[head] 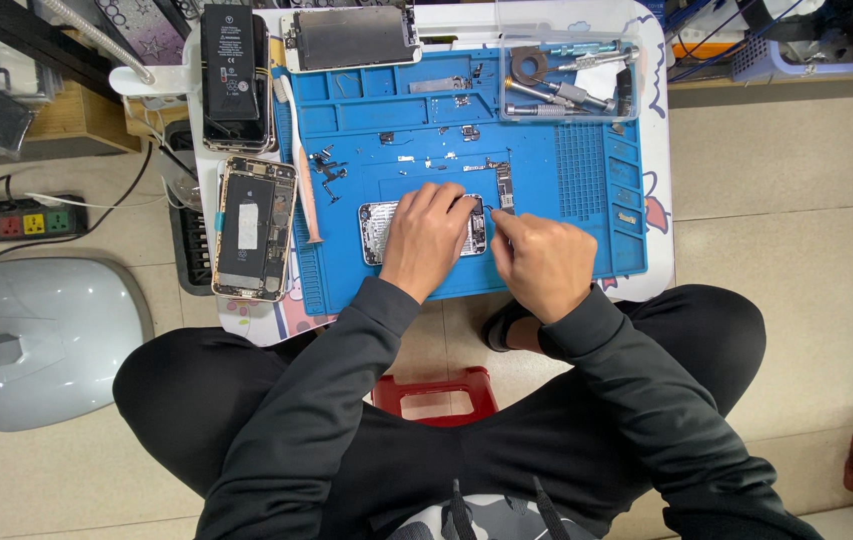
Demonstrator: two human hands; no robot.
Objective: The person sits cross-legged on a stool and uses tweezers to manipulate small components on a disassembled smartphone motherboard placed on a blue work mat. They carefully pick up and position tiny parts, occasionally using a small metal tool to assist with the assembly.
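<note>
A blue repair mat (556, 200) covers a small white table (656, 130), its right side bare. The left hand (426, 240) lies flat, fingers pressing one silver phone frame (376, 232) mid-mat; the right hand (543, 262) pinches at its right edge. Two opened phones (252, 228) lie left, one clear tool box (566, 75) behind

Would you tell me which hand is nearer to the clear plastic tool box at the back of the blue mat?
The right hand. It lies below the clear tool box, slightly to its left. The left hand rests on the small silver part, farther left on the blue mat.
</note>
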